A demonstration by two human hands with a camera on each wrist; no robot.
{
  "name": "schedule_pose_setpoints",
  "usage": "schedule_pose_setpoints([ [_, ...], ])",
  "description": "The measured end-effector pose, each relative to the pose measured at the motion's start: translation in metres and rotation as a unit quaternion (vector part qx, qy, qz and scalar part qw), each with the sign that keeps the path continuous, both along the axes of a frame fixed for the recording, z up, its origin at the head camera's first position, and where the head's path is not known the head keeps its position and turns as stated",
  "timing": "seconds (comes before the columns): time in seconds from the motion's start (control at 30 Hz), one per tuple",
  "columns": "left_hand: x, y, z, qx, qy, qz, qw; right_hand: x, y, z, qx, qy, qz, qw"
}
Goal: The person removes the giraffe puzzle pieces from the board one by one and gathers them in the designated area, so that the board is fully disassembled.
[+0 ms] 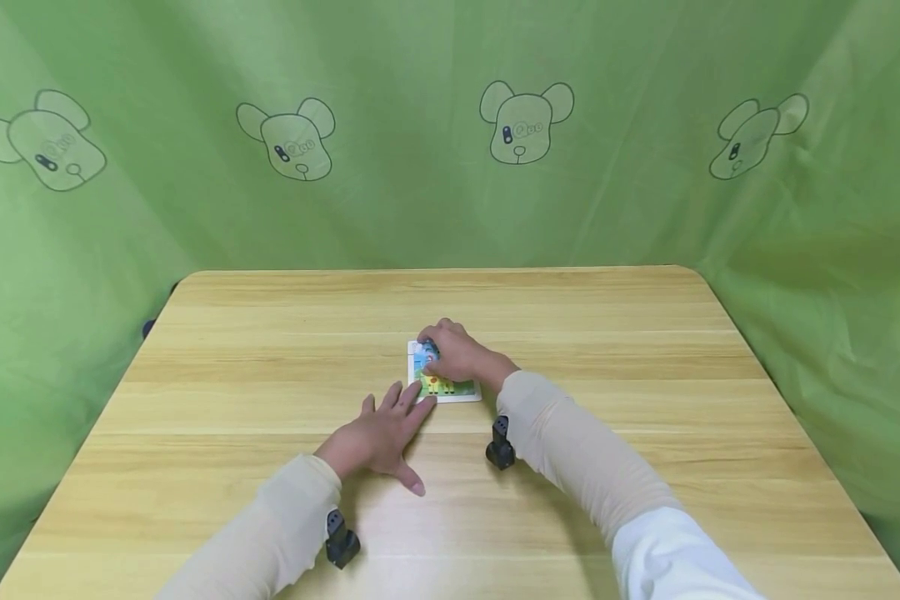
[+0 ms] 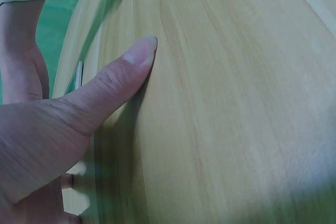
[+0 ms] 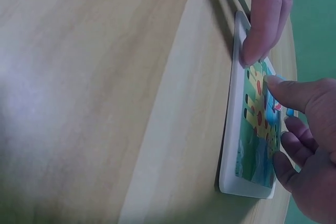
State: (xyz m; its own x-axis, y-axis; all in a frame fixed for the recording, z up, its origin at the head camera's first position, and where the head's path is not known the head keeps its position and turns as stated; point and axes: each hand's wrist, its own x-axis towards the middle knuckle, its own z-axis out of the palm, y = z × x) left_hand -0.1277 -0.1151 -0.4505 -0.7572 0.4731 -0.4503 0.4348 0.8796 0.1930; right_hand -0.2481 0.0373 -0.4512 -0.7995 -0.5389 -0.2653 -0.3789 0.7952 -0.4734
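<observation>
A small picture puzzle [image 1: 442, 390] in a white frame [image 3: 236, 179] lies flat on the table, showing a yellow, red-spotted animal on green and blue. My right hand [image 1: 459, 354] is over its upper part. Thumb and fingers pinch a small blue puzzle piece [image 3: 276, 106] there, with the other fingertips along the far side. My left hand [image 1: 381, 435] is spread, fingertips at the frame's near left corner. Its thumb [image 2: 121, 74] stretches out straight over the bare wood. The right hand covers much of the puzzle's upper right in the head view.
The wooden table [image 1: 270, 350] extends around the puzzle on all sides. A green curtain [image 1: 420, 217] with printed bear heads hangs behind and beside it. Black wrist-worn devices [image 1: 341, 542] sit at both cuffs.
</observation>
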Motion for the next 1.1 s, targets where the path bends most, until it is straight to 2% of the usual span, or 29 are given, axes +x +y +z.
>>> schedule_pose_setpoints([
  [0.17,0.000,0.001,0.001,-0.002,-0.003,0.001,1.0000,0.003,0.000,0.000,-0.017,0.001,-0.003,1.000],
  [0.37,0.001,0.000,0.001,-0.006,-0.003,0.002,1.0000,0.006,-0.001,-0.007,-0.046,0.026,-0.001,0.999],
  [0.53,0.001,0.001,0.000,-0.008,0.001,-0.001,1.0000,0.007,0.001,-0.014,-0.072,0.048,-0.025,0.996],
  [0.77,0.001,0.001,-0.001,-0.005,-0.003,0.004,1.0000,0.003,0.008,-0.019,-0.109,0.035,-0.070,0.991],
  [1.1,0.001,0.001,0.000,-0.002,-0.003,0.005,1.0000,-0.001,0.032,-0.021,-0.126,0.032,-0.079,0.988],
])
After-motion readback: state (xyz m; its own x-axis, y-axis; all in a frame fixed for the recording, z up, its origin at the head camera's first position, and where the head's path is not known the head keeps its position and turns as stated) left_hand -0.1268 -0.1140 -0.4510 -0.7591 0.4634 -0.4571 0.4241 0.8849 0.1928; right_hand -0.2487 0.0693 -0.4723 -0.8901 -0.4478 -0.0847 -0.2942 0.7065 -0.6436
